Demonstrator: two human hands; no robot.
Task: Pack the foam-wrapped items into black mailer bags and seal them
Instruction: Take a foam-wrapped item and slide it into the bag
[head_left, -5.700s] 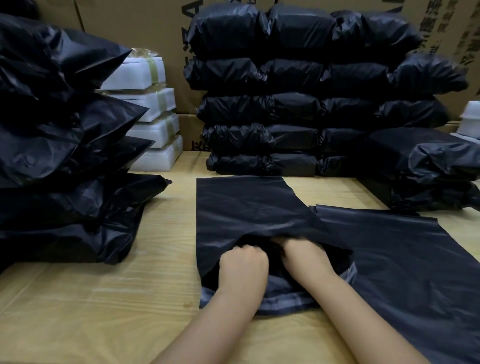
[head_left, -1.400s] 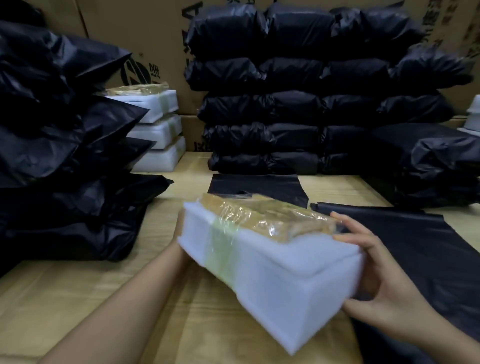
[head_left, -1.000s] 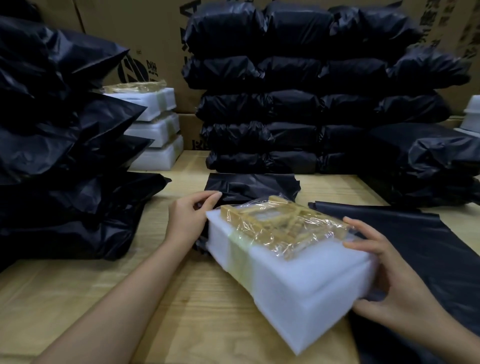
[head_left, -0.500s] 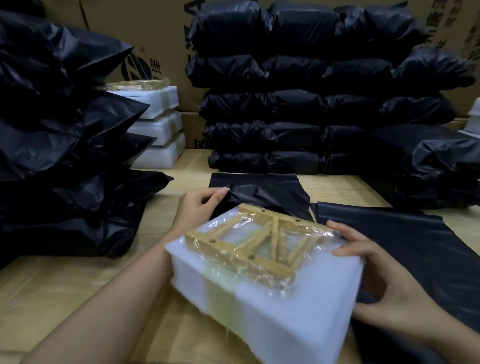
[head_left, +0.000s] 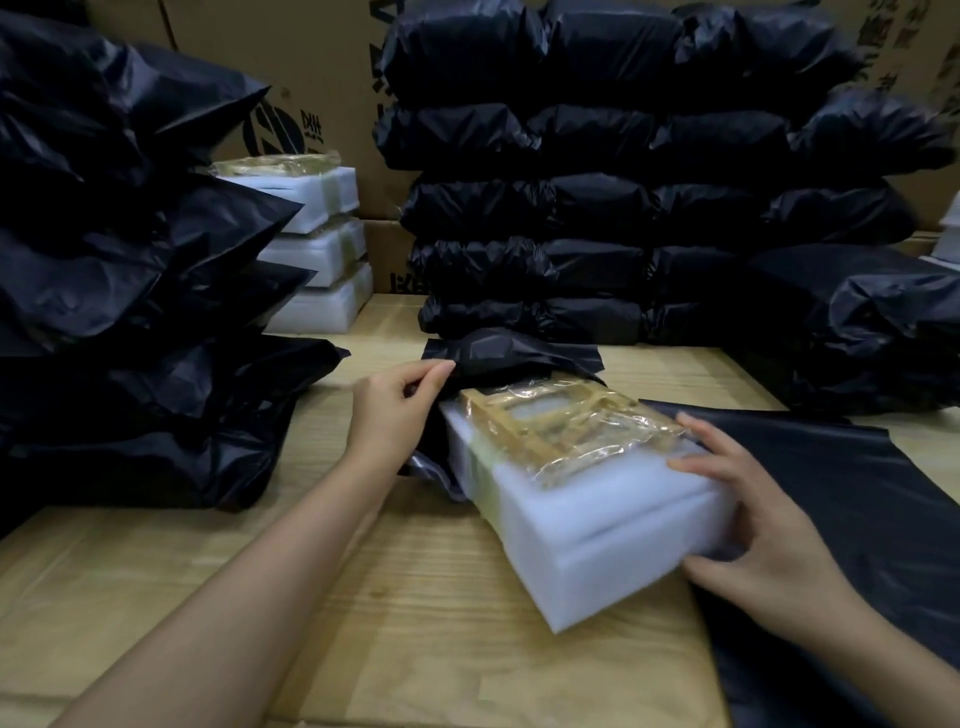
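A white foam-wrapped item with a wooden frame under clear film on top lies tilted on the wooden table. Its far end sits inside the mouth of a black mailer bag. My left hand pinches the bag's upper edge and holds the mouth up. My right hand grips the foam item's near right corner, fingers on top and thumb underneath.
Several packed black bags are stacked at the back and piled on the left. Three foam-wrapped items stand stacked at the back left. Flat black mailer bags lie at the right. Cardboard boxes stand behind.
The foam item has gone from held in the air to lying low on the table with its far end entering the bag. My left hand has lifted the bag's edge.
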